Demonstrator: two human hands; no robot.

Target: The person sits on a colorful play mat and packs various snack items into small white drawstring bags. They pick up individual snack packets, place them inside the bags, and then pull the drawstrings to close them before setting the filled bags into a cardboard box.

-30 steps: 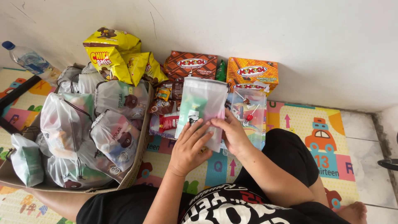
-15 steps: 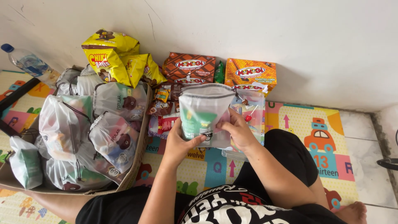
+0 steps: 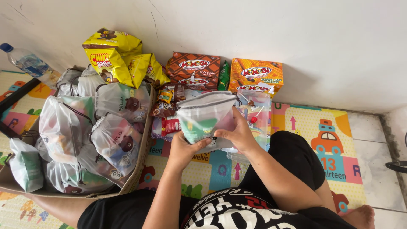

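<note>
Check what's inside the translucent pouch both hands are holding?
Through the translucent pouch, held by the left hand and right hand, a green packet shape shows. Anything else inside is blurred by the fabric or covered by the hands.

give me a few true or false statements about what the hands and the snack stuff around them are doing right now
1. Both hands hold one translucent drawstring bag. True.
2. The left hand rests on the water bottle. False: the water bottle lies far off by the wall.
3. The cardboard box holds filled drawstring bags. True.
4. The yellow snack packs lie on the person's lap. False: they lean by the wall behind the box.
5. The right hand grips the bag's side. True.
</note>
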